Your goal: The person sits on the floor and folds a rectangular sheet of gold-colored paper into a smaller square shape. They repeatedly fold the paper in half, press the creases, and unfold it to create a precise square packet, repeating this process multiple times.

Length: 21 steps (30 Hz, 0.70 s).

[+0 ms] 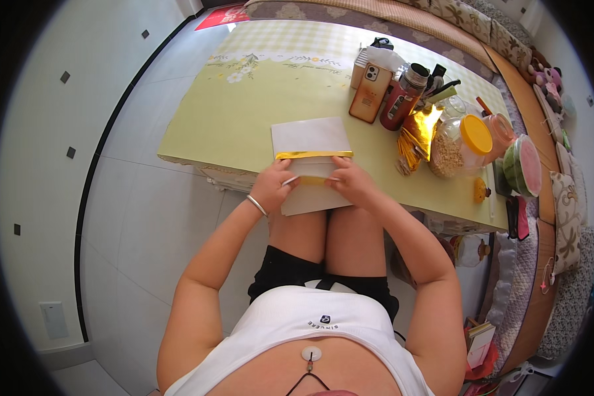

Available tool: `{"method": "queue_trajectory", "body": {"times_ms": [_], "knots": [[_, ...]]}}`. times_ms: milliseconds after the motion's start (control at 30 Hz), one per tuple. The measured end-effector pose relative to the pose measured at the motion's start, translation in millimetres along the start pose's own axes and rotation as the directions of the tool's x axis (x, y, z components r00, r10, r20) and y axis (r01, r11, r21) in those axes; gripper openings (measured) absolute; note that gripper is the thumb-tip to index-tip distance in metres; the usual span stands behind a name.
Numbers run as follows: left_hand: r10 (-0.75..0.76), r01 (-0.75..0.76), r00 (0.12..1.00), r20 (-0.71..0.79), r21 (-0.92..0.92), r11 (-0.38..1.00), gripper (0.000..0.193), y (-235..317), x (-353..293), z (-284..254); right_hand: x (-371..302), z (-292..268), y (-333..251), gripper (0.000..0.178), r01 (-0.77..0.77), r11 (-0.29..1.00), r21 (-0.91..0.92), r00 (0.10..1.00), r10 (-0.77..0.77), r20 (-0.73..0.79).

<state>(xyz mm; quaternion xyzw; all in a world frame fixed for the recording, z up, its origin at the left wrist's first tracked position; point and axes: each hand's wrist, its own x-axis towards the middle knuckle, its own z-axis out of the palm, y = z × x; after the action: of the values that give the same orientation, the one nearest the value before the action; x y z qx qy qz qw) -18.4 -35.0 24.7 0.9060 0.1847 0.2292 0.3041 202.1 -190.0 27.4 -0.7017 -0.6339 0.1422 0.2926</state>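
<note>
At the near edge of the table, my left hand [275, 185] and my right hand [351, 179] pinch the two ends of a folded piece of gold foil paper [313, 154]. Its shiny gold edge runs straight across, and a duller gold band shows lower down between my fingers. Under it lies white paper [310, 134], which reaches past the table edge above my thighs. A bracelet circles my left wrist. My fingers partly hide the ends of the foil paper.
Right of my hands stand a phone [371, 94], a red thermos [400, 102], a stack of gold foil sheets [419, 135], a yellow-lidded jar [447, 150] and a cut watermelon [523, 166]. A yellow-green cloth [224, 125] covers the table. A sofa [541, 218] runs along the right.
</note>
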Motion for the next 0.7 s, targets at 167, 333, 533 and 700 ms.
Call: {"method": "queue_trajectory", "body": {"times_ms": [167,333,533,700], "knots": [[-0.167,0.166,0.978,-0.125,-0.017,0.986,0.021,-19.3,22.2,2.3,18.4,-13.0,8.8,0.02,-0.215,0.882,0.419,0.937,0.307,-0.166],[-0.228,0.273,0.942,-0.244,0.17,0.947,0.024,-18.3,37.3,16.1,22.5,7.5,21.2,0.017,-0.27,0.963,0.009,0.885,0.252,-0.392],[-0.188,0.27,0.945,-0.269,0.312,0.911,0.03,-14.3,43.3,17.1,19.3,15.9,15.8,0.011,-0.284,0.958,-0.027,0.849,0.238,-0.472],[0.365,-0.26,0.902,-0.228,0.386,0.885,0.059,1.0,33.5,20.0,17.3,18.9,16.6,0.011,-0.269,0.963,-0.032,0.839,0.218,-0.499]]}}
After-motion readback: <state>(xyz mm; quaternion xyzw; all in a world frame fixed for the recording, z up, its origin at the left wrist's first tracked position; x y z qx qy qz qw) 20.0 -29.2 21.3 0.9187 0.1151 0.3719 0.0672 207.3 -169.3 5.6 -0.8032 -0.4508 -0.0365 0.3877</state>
